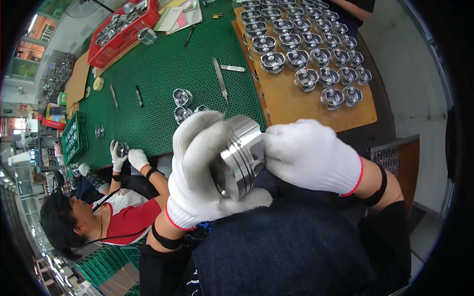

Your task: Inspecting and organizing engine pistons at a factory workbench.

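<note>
A shiny metal piston with grooves round its crown is held up in front of my lap. My left hand, in a white knit glove with a red cuff, wraps round it, fingers over the top and thumb underneath. My right hand, gloved the same way, is closed against the piston's right side. Its fingertips are tucked out of sight, so whatever they pinch is hidden. Just beyond my left hand, a few more pistons stand on the green mat, partly covered by the glove.
Rows of pistons fill a brown board at the right. Tweezers, a marker and a roll of tape lie on the mat. A red crate of metal parts stands far left. A co-worker sits close at my left.
</note>
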`<state>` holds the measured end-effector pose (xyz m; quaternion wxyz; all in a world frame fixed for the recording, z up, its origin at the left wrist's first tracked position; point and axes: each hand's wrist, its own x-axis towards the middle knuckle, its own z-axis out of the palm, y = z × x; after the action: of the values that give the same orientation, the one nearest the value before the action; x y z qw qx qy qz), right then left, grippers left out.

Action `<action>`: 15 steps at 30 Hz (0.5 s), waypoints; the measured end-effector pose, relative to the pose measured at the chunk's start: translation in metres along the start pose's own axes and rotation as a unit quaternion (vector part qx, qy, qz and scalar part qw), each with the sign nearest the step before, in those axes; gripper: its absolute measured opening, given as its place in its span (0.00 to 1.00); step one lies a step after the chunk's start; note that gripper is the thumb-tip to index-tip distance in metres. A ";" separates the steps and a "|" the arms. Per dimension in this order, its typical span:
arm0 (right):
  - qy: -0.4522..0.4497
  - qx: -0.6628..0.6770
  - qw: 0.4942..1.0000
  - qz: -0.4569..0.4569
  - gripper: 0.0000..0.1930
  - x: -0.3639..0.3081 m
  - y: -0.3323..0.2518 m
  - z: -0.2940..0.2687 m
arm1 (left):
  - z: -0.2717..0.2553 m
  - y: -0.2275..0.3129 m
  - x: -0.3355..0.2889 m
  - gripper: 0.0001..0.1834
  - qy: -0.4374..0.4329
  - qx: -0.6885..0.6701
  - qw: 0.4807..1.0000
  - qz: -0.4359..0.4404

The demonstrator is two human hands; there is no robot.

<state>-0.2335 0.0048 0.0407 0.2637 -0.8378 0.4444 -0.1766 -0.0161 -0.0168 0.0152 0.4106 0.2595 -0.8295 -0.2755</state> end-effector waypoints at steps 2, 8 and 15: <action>-0.018 0.108 0.994 0.032 0.09 0.008 0.002 0.009 | -0.005 -0.002 -0.003 0.60 0.017 0.088 0.994 0.056; 0.122 0.156 0.980 0.035 0.14 0.030 0.014 0.025 | -0.012 -0.032 -0.014 0.50 0.110 -0.151 0.971 -0.148; 0.027 0.124 0.951 0.280 0.16 -0.029 0.043 0.053 | -0.054 -0.202 -0.122 0.16 0.414 -0.516 0.578 -0.478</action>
<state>-0.2496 0.0241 -0.0290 0.3924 -0.6348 0.6430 -0.1723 0.1335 -0.0939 -0.1582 0.5830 0.4482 -0.0434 -0.6763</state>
